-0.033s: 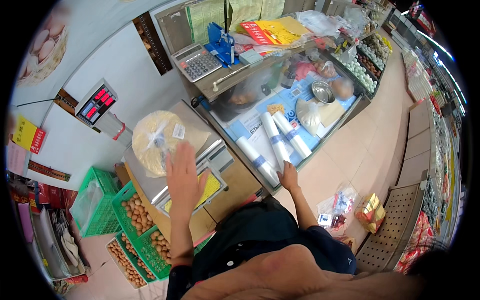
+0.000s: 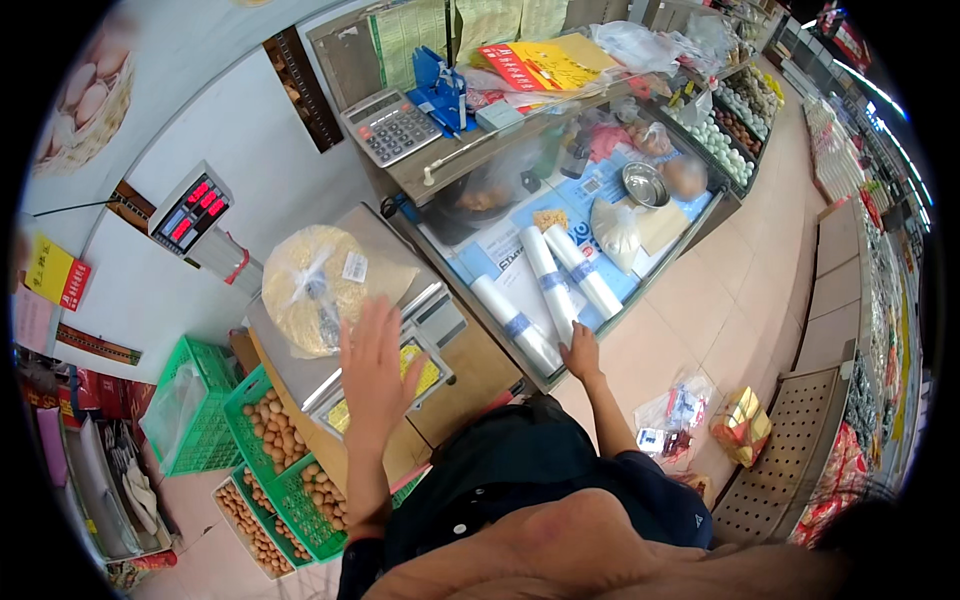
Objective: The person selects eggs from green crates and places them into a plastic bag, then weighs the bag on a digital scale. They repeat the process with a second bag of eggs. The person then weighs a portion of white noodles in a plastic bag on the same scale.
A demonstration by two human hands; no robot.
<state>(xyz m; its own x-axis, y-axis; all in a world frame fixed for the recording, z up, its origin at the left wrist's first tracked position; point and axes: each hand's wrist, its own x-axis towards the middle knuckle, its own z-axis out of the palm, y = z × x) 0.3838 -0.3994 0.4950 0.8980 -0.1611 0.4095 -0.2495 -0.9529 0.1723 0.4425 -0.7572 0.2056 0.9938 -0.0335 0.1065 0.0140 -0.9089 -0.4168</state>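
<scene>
My left hand (image 2: 376, 375) is open, palm down and fingers stretched, above the front edge of the weighing scale (image 2: 362, 222). Just beyond its fingertips, a knotted clear plastic bag of pale yellow grain (image 2: 300, 290) with a white label lies on the scale's metal plate. Red figures glow on the scale's display (image 2: 192, 212). My right hand (image 2: 580, 357) rests at the counter's near edge, fingertips beside the near end of a roll of plastic bags (image 2: 545, 265); it holds nothing that I can see. Two more rolls (image 2: 515, 322) lie on either side.
A calculator (image 2: 392, 130) and a blue holder (image 2: 438, 90) stand on the raised shelf. A metal bowl (image 2: 646, 184) and a tied white bag (image 2: 616, 232) are on the counter. Green crates of eggs (image 2: 247, 412) stand at lower left. Packages (image 2: 742, 425) lie on the floor at right.
My left hand has shifted slightly right and back toward me, away from the bag of grain. The right hand stays at the counter's edge.
</scene>
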